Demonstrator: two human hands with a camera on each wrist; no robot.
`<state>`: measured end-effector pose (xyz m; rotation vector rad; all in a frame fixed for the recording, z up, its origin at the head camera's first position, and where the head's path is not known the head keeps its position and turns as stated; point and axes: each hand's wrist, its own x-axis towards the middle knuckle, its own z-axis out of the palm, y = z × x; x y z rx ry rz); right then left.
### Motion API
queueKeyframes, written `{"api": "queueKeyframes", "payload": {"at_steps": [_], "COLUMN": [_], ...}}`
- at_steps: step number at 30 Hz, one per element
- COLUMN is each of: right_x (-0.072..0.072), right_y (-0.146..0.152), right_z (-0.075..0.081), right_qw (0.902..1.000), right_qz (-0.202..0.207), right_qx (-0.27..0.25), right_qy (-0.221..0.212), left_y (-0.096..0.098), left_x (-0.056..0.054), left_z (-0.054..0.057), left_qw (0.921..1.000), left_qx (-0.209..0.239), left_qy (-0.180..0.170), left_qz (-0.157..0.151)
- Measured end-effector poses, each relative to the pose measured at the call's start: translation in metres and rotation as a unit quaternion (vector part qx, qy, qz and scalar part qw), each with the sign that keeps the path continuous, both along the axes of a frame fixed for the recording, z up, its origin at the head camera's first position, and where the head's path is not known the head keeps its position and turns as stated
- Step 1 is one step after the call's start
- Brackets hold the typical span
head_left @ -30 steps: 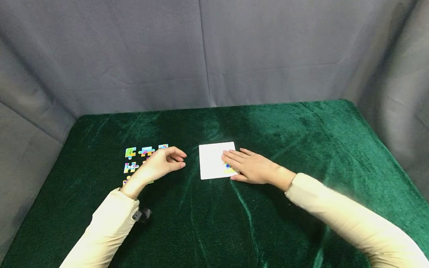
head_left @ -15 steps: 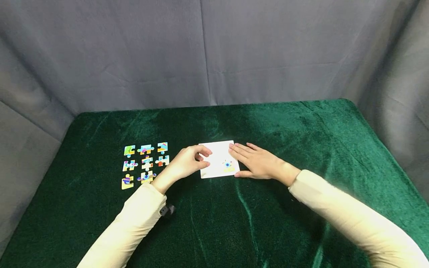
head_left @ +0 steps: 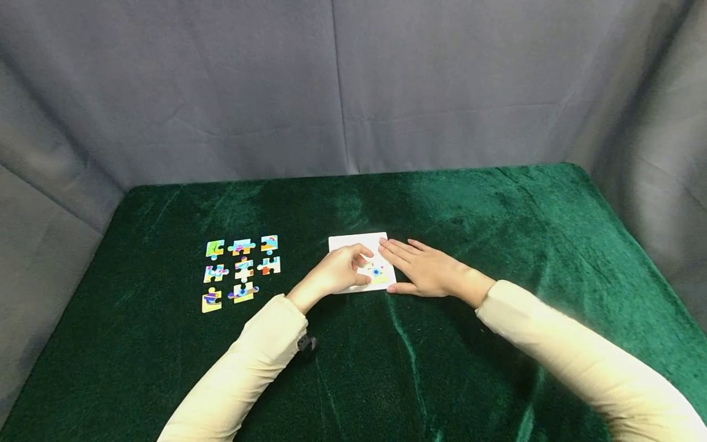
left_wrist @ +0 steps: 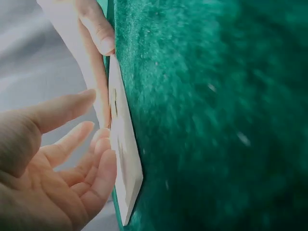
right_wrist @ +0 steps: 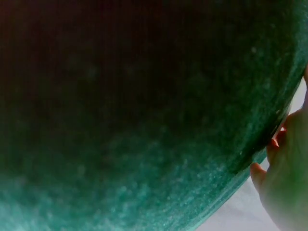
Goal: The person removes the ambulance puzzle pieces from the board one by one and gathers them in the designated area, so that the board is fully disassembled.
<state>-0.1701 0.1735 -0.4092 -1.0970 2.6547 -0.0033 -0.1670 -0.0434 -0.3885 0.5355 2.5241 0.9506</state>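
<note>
A white square board point(head_left: 345, 240) lies flat on the green cloth. On its lower right corner sits a colourful puzzle piece point(head_left: 378, 270) with a blue dot. My left hand point(head_left: 335, 270) hovers over the board, thumb and fingers apart and loosely bent beside that piece. In the left wrist view nothing is between the thumb and fingers of the left hand point(left_wrist: 62, 168), close above the board point(left_wrist: 127, 163). With straight fingers, my right hand point(head_left: 429, 270) rests along the board's right edge. Only part of the right hand point(right_wrist: 288, 168) shows in the right wrist view.
Several loose puzzle pieces point(head_left: 243, 268) lie in spaced rows left of the board. The table point(head_left: 469, 215) wears a green velvet cloth, and grey curtains point(head_left: 248, 92) hang behind it and at the sides.
My left hand has moved right from beside the loose pieces to over the board. My right hand has shifted slightly right, uncovering the piece on the board's lower right corner.
</note>
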Motion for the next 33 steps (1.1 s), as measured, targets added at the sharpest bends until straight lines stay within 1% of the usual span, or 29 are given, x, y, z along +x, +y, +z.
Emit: {"api": "queueKeyframes", "payload": {"at_steps": [3, 7, 14, 18, 25, 30, 33], "right_x": [0.001, 0.001, 0.001, 0.001, 0.002, 0.002, 0.002], "right_y": [0.0, 0.0, 0.001, 0.001, 0.001, 0.0, 0.0], "right_z": [0.0, -0.001, -0.002, -0.003, -0.004, -0.003, -0.003], "right_qw": [1.0, 1.0, 1.0, 1.0, 1.0, 0.9999, 0.9999], "right_qz": [0.0, 0.0, -0.001, -0.002, -0.005, -0.007, -0.004], "right_qx": [-0.001, 0.0, 0.002, -0.001, -0.004, -0.008, -0.012], "right_qy": [-0.003, -0.001, 0.003, 0.003, 0.002, 0.0, 0.002], "left_y": [0.006, 0.011, 0.014, 0.014, 0.013, 0.013, 0.012], "left_x": [-0.001, -0.001, -0.001, -0.001, 0.002, 0.003, 0.003], "left_z": [-0.001, -0.004, -0.006, -0.006, -0.008, -0.008, -0.008], "left_qw": [0.9998, 0.9994, 0.9993, 0.9995, 1.0, 0.9999, 0.9997], "left_qx": [-0.017, -0.032, -0.034, -0.028, -0.005, 0.008, 0.024], "left_qy": [-0.009, 0.0, 0.009, 0.011, -0.005, -0.007, -0.003], "left_qz": [-0.001, -0.01, -0.012, -0.013, -0.005, -0.009, -0.007]}}
